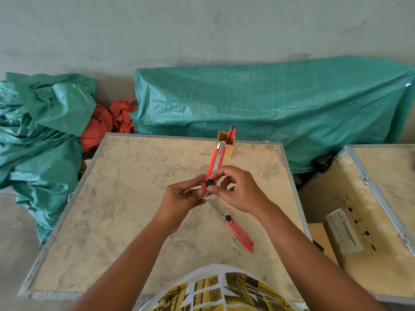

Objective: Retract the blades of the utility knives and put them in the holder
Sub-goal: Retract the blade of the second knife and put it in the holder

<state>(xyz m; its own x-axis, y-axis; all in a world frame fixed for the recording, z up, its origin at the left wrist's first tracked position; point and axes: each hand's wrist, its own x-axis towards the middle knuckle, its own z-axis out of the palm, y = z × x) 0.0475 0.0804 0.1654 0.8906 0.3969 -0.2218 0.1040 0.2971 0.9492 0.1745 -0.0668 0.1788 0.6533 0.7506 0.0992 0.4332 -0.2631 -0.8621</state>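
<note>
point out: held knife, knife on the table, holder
held knife (216, 161), head view, on its red body above the hands
table knife (240, 235), head view, on its red handle
holder (230, 149), head view, on its wooden front wall

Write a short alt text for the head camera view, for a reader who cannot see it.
Two bare hands hold a red utility knife above a wooden crate top, the left hand steadying it and the right hand at its black slider. A second red knife, blade out, lies on the crate; a wooden holder at the far edge already contains knives.
</note>
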